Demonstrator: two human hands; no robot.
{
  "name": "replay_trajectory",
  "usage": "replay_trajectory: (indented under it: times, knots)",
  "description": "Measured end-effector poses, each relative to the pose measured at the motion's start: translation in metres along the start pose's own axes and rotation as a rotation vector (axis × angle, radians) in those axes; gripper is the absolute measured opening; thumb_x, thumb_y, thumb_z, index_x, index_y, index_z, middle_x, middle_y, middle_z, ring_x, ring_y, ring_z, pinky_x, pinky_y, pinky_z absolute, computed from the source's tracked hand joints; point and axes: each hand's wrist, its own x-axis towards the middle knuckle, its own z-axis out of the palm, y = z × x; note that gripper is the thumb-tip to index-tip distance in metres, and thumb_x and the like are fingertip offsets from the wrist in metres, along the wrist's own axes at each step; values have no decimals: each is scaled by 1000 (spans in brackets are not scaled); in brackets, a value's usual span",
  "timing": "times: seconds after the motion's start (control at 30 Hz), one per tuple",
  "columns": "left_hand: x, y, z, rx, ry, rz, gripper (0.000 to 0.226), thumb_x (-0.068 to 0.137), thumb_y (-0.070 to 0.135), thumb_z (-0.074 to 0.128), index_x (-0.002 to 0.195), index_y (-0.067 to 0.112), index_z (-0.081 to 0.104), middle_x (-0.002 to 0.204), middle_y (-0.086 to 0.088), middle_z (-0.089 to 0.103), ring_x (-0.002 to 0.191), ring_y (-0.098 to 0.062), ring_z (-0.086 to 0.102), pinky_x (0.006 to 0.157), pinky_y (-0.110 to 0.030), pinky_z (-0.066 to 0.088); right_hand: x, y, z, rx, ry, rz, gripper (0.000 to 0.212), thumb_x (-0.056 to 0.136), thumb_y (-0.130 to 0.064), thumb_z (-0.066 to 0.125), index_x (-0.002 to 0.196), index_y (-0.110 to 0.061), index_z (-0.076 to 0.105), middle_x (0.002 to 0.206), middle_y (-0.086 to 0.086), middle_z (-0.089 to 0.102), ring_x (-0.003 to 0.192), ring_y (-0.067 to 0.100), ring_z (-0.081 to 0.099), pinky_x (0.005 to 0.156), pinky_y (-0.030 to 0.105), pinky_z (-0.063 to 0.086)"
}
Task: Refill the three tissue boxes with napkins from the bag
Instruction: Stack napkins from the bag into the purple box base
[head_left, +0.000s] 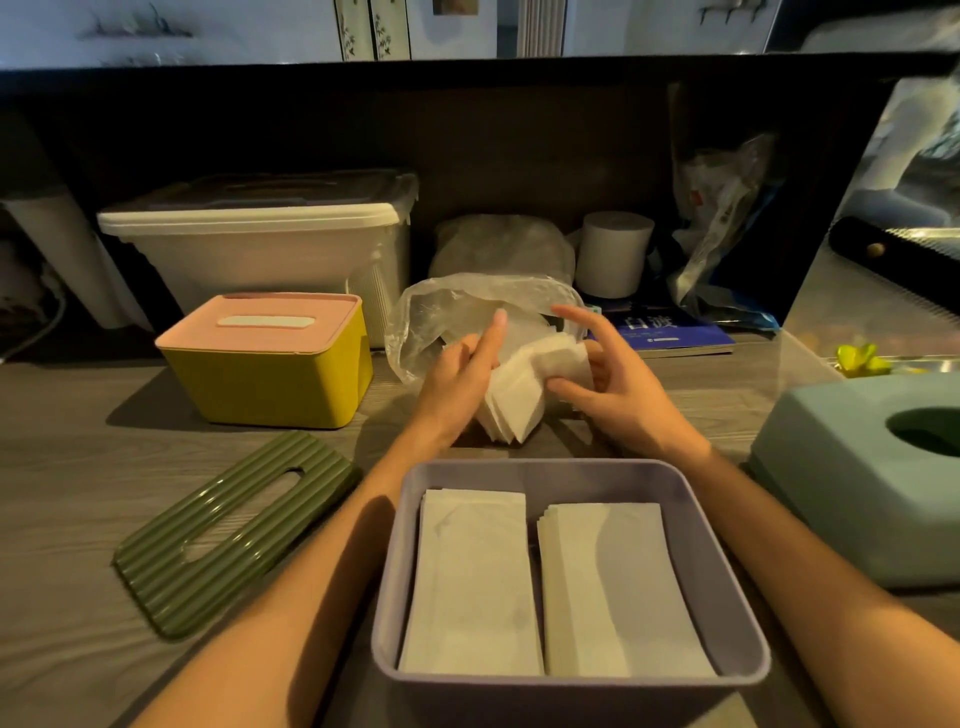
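Fingers (569, 387) of the right hand (618, 384) curl around a wad of white napkins (524, 387) at the mouth of the clear plastic bag (441, 317), while the left hand (460, 371) steadies the wad from the other side, forefinger straight; how firmly it holds is hard to tell. The step in hand appears to be drawing a fresh batch from the bag. Next, it must travel toward the person and go down flat into the open purple box (571, 470), which already holds two stacks side by side. The way there is open surface (78, 467). The green ribbed lid (228, 540) lies left, the teal box (852, 467) right, the lidded yellow box (270, 364) beside the bag.
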Motion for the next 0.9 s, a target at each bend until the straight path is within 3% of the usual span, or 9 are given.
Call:
replay_trajectory:
  times: [0.13, 0.23, 0.27, 0.33, 0.43, 0.57, 0.67, 0.77, 0.9]
  knots:
    - [-6, 11, -16, -54, -278, -71, 82, 86, 84, 25, 82, 8, 57, 76, -9, 59, 73, -17, 58, 78, -31, 44, -1, -12, -14, 77, -40, -15, 63, 88, -11, 78, 142, -32, 53, 124, -8, 71, 119, 6, 65, 101, 29, 55]
    - [-11, 12, -16, -92, -478, -146, 86, 71, 88, 48, 122, 21, 62, 109, 3, 74, 101, -11, 71, 84, -26, 55, -4, -18, -15, 70, -82, -32, 60, 87, -12, 79, 139, -29, 56, 120, -6, 73, 116, 9, 68, 100, 31, 56]
    - [-12, 12, -14, -120, -518, -161, 86, 70, 83, 58, 134, 26, 55, 117, 1, 73, 107, -14, 71, 86, -28, 56, -4, -19, -15, 60, -82, -38, 58, 87, -13, 79, 139, -29, 56, 119, -7, 74, 115, 9, 68, 99, 30, 56]
    - [-14, 11, -10, -105, -582, -119, 61, 85, 54, 68, 137, 27, 52, 119, -5, 73, 108, -23, 71, 90, -32, 58, -4, -19, -14, 38, -71, -48, 56, 88, -15, 79, 137, -29, 58, 118, -8, 74, 114, 8, 68, 99, 29, 56]
    - [-16, 8, -9, -31, -568, -56, 42, 95, 27, 68, 135, 22, 58, 118, -6, 73, 107, -19, 71, 95, -32, 55, -2, -18, -16, 47, -64, -43, 54, 88, -21, 80, 136, -30, 59, 118, -7, 73, 114, 9, 69, 96, 31, 58]
    - [-19, 10, -12, -131, -614, -110, 28, 99, 14, 60, 127, 17, 59, 108, -14, 75, 95, -24, 72, 81, -29, 59, 0, -19, -16, -18, -63, -15, 43, 90, -34, 74, 131, -32, 63, 119, -14, 71, 112, 1, 66, 95, 27, 58]
    - [-23, 21, -16, -151, -646, -137, 21, 100, 14, 58, 121, 20, 60, 101, -10, 77, 90, -22, 74, 78, -28, 60, -1, -22, -16, -10, -61, 14, 32, 92, -34, 73, 123, -28, 70, 110, -13, 74, 105, 3, 69, 87, 22, 58]
    - [-25, 31, -24, -163, -653, -142, 34, 100, 17, 60, 133, 19, 54, 113, -11, 74, 101, -29, 73, 91, -40, 60, -3, -31, -16, 55, -8, 37, 27, 92, -32, 74, 118, -25, 73, 106, -11, 76, 100, 5, 71, 84, 23, 59]
    - [-28, 59, -39, -34, -576, -82, 31, 98, 23, 64, 128, 24, 58, 107, 5, 75, 100, -12, 72, 85, -28, 60, -2, -56, -28, 104, 32, 80, 29, 90, -35, 74, 117, -25, 73, 105, -9, 77, 100, 5, 72, 85, 26, 59]
